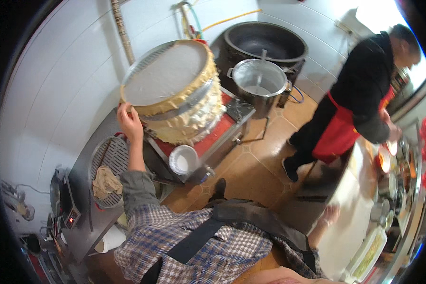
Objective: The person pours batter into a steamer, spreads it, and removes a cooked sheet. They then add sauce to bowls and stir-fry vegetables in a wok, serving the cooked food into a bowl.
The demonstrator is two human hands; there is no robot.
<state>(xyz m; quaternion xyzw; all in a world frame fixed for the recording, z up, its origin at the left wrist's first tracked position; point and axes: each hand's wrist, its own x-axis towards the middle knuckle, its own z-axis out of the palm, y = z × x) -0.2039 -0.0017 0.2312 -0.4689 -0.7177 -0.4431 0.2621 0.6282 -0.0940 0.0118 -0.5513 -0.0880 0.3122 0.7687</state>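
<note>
My left hand (pixel 130 124) reaches forward, its fingers gripping the near-left rim of a wide round steamer stack (pixel 184 117). Pale cloth or film with ruffled yellowish edges wraps the stack's sides, and its flat top (pixel 167 72) is a greyish-white sheet. The stack rests on a metal stove stand (pixel 213 133) with a red top. At its front corner sits a white bowl (pixel 183 159) with white contents. My right hand (pixel 330 214) is low at the right, beside the edge of a pale worktable (pixel 348 198). It is blurred, so its fingers and anything in them are unclear.
A steel pot (pixel 260 80) with an upright handle in it stands before a large dark wok stove (pixel 266 42). At right a person in a red apron (pixel 335 138) leans over the worktable. A slotted round tray (pixel 108 170) holds a crumpled cloth (pixel 106 183) at left.
</note>
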